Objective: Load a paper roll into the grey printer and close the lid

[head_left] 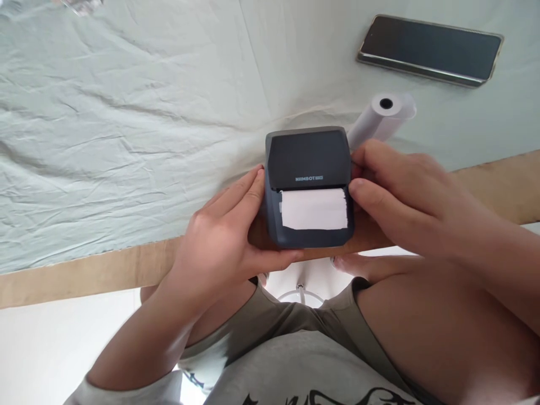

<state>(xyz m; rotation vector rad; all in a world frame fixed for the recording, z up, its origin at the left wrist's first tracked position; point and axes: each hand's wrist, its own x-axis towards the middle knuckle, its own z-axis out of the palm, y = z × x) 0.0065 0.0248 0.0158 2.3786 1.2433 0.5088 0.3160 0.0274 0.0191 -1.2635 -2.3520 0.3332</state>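
A dark label printer (310, 157) marked NIIMBOT sits at the table's front edge, its lid apparently down. A short strip of white paper (314, 209) with a ragged edge sticks out from below the lid. My left hand (223, 225) is wrapped round the printer's left side, thumb along its front. On the right side, my right hand (405, 194) has its thumb and index finger pressed against the printer near the lid seam; its other fingers are hidden. Just behind that hand stands a white paper roll (382, 118) with a dark core and a loose outer end.
A dark-screened phone (432, 49) in a clear case lies at the back right. Wrinkled pale green cloth (126, 112) covers the table, leaving a bare wooden front edge (93, 273). Something shiny (82, 5) is cut off at the top left.
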